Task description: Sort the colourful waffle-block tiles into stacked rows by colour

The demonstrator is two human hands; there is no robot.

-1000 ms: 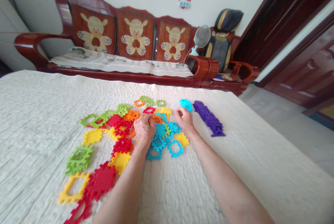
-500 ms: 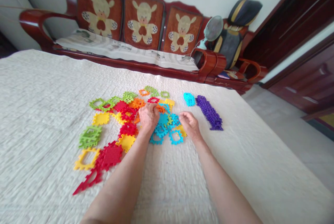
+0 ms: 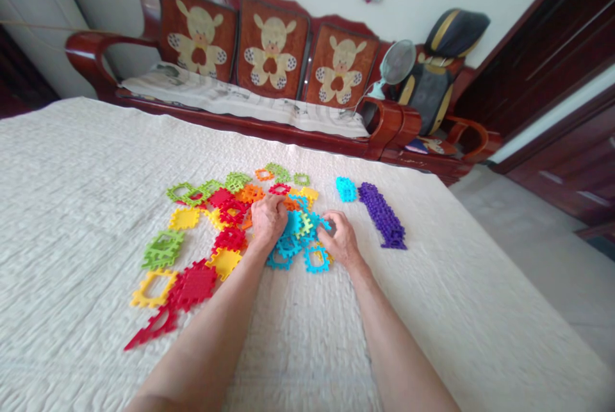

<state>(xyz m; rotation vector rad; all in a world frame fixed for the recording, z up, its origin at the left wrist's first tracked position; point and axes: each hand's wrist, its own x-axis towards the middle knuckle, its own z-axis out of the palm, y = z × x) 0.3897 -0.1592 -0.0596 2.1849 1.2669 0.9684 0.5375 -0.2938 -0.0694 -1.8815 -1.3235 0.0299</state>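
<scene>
2 groups stand apart in 1 colour each: a purple row (image 3: pixel 383 214) towards the right edge of the cloth (image 3: pixel 432 309), its pieces packed close, and a cyan pile (image 3: pixel 346 189) just beside its far end. The rest looks unsorted: red pieces (image 3: pixel 196 285), yellow pieces (image 3: pixel 225 263), green pieces (image 3: pixel 163 249) and orange pieces (image 3: pixel 250 193) lie loose and overlapping from the middle towards the left edge. Blue pieces (image 3: pixel 291 245) heap in the middle, between the hands.

The right hand (image 3: pixel 342 240) is half open, thumb and fingers around the heap's right side; I cannot tell how firmly it grips. The left hand (image 3: pixel 269 220) is curled at the heap's left side, fingertips hidden; whether it holds anything, I cannot tell.

No container shows; the pieces lie on the cloth or on each other.
</scene>
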